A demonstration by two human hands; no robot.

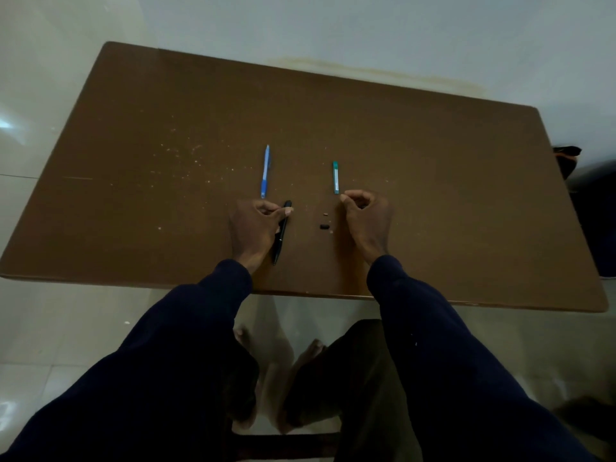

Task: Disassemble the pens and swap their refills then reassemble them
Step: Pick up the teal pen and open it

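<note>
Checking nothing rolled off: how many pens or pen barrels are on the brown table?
3: a blue-and-white pen left of centre, a green-and-white barrel right of centre, and a black pen at the left hand. The hands might hide small parts.

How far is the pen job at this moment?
Begun, not far. Done: one small black part lies loose mid-table. In hand: the left hand touches the black pen; the right hand is curled by the green piece. Left: the blue pen looks whole; no swap seen.
</note>
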